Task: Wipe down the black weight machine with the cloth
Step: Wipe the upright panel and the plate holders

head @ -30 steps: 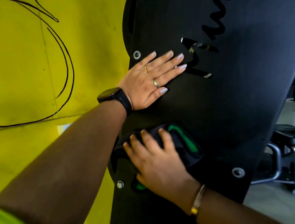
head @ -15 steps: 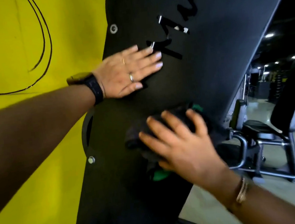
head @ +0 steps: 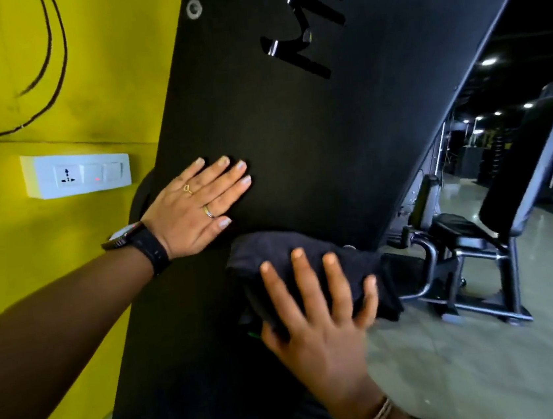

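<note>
The head view is filled by the matte black side of the machine [head: 293, 131], which slants across the frame from lower left to upper right. Cut-out lettering [head: 304, 44] runs off the top edge, and one bolt [head: 193, 8] sits near the upper left corner. A yellow wall [head: 11, 222] stands to the left. To the right lies a pale, glossy floor [head: 493, 374] under a dark ceiling with several small lights.

Two black cables [head: 58, 62] curve down the wall. Below them is one white socket plate [head: 76, 172] with one socket and two switches. One seat machine [head: 461, 243] stands on the floor just past the black edge, and more equipment behind it is too dim to make out.

The left hand [head: 195, 208] lies flat on the black surface, fingers straight and together, grasping nothing. It wears two rings [head: 209, 211] and one watch [head: 141, 242]. The one cloth [head: 273, 254], dark and bunched, is just below it, near the lower right edge of the surface. The right hand [head: 318, 318] presses the cloth against the surface with spread, straight fingers, its thumb mostly hidden at the cloth's lower edge. The hand covers much of the cloth. One bracelet [head: 378, 418] circles that wrist.
</note>
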Available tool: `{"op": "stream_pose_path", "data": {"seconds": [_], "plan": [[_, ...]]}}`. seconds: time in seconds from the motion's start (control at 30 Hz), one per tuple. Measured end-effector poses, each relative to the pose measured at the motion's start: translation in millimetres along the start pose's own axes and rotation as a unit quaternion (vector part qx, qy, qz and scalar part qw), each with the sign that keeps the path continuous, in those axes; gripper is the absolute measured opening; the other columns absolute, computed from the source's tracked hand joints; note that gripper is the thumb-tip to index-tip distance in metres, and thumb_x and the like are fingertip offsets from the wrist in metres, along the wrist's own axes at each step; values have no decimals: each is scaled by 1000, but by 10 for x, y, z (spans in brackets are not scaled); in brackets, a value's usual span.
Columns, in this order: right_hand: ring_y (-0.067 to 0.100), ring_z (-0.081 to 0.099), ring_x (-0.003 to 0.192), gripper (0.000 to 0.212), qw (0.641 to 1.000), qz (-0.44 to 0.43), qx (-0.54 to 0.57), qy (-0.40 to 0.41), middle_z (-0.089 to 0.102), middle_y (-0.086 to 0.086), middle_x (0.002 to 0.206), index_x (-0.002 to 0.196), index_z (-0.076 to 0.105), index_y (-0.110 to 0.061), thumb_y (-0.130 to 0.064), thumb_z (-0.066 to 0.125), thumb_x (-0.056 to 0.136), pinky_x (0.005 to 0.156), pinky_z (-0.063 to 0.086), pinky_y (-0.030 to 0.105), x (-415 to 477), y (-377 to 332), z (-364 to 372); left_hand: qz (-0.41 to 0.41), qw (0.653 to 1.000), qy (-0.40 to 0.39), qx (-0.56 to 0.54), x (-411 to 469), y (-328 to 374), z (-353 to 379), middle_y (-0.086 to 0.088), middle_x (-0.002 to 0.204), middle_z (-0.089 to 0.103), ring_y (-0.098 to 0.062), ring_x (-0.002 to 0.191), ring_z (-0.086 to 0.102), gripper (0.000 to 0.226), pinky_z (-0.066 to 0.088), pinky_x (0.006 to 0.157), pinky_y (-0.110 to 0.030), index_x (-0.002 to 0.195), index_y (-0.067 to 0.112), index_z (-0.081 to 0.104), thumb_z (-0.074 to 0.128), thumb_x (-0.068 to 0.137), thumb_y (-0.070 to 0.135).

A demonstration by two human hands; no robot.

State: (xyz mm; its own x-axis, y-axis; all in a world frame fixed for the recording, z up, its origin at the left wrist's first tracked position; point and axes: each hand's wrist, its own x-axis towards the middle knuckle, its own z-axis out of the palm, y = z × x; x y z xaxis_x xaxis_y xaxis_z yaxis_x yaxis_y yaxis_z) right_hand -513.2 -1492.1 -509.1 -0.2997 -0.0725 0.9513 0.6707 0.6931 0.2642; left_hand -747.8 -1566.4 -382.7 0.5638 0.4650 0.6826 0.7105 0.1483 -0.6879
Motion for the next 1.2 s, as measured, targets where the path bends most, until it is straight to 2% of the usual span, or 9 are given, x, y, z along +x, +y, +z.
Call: {"op": "stream_pose_path", "data": {"seconds": [0.13, 0.2, 0.4, 0.6, 0.73, 0.9, 1.03, 1.13, 1.2], "plan": [[26, 32, 137, 59, 999, 6, -15, -29, 42, -5, 146, 141, 43, -43, -59, 53, 85, 105, 14, 66, -218, -114, 1, -10, 1000, 2, 4, -54, -2, 31, 5, 163, -6, -15, 150, 1, 56, 6, 121, -38, 156, 20, 2, 13, 104, 39], [26, 36, 134, 54, 999, 36, 7, 1, 44, -6, 142, 138, 44, -44, -61, 52, 88, 102, 19, 69, -119, -12, -47, -4, 1000, 2, 6, -14, 5, 30, 6, 163, -8, -15, 150, 0, 56, 5, 121, -38, 156, 21, 1, 12, 104, 39], [32, 38, 123, 47, 986, 137, 34, 85, 44, -1, 134, 134, 48, -36, -54, 45, 90, 102, 23, 59, 369, 90, -61, 2, 1000, -19, 4, -69, 6, 14, 6, 162, -11, -14, 150, -4, 57, 1, 122, -38, 155, 21, -3, 10, 104, 42], [31, 38, 128, 54, 999, -17, -19, -25, 40, 1, 143, 144, 39, -34, -54, 41, 94, 105, 18, 63, -235, -464, 207, -17, 1000, -16, -6, -67, -7, 14, -10, 153, 23, -12, 149, -5, 57, 5, 120, -39, 151, 11, 21, 9, 104, 41], [30, 38, 127, 79, 982, -159, 9, -105, 39, 3, 142, 143, 40, -29, -55, 67, 74, 104, 21, 62, -647, -681, 286, -21, 1000, -5, -13, -86, -4, 22, -10, 153, 23, -13, 149, -4, 55, 5, 121, -39, 153, 16, 6, 11, 104, 40], [29, 40, 127, 75, 987, -123, 79, -63, 42, 5, 138, 132, 46, -21, -46, 76, 69, 110, 13, 56, -413, -652, 336, -17, 1000, -3, -12, -96, -2, 33, -10, 153, 23, -13, 148, -6, 56, 3, 121, -39, 154, 22, -5, 10, 104, 40], [29, 38, 130, 69, 988, -132, 69, -43, 49, 5, 138, 129, 46, -19, -49, 71, 72, 111, 12, 57, -80, -877, 466, -15, 1000, -9, -11, -87, 0, 15, -10, 153, 23, -12, 148, -7, 56, 4, 121, -39, 154, 16, 8, 10, 104, 40], [30, 36, 132, 60, 984, -148, 79, -65, 51, 5, 137, 129, 46, -18, -41, 67, 77, 112, 10, 56, 100, -1242, 615, -21, 1000, -10, -16, -93, 0, 6, -9, 152, 24, -12, 147, -6, 57, 4, 120, -39, 150, 11, 21, 9, 103, 41], [30, 35, 133, 55, 973, -187, 84, -106, 52, 6, 138, 128, 48, -18, -39, 62, 79, 112, 10, 56, 94, -1486, 687, -16, 1000, -10, -15, -94, -6, 15, -9, 152, 23, -11, 147, -8, 56, 1, 120, -38, 153, 17, 11, 8, 103, 41]]}}
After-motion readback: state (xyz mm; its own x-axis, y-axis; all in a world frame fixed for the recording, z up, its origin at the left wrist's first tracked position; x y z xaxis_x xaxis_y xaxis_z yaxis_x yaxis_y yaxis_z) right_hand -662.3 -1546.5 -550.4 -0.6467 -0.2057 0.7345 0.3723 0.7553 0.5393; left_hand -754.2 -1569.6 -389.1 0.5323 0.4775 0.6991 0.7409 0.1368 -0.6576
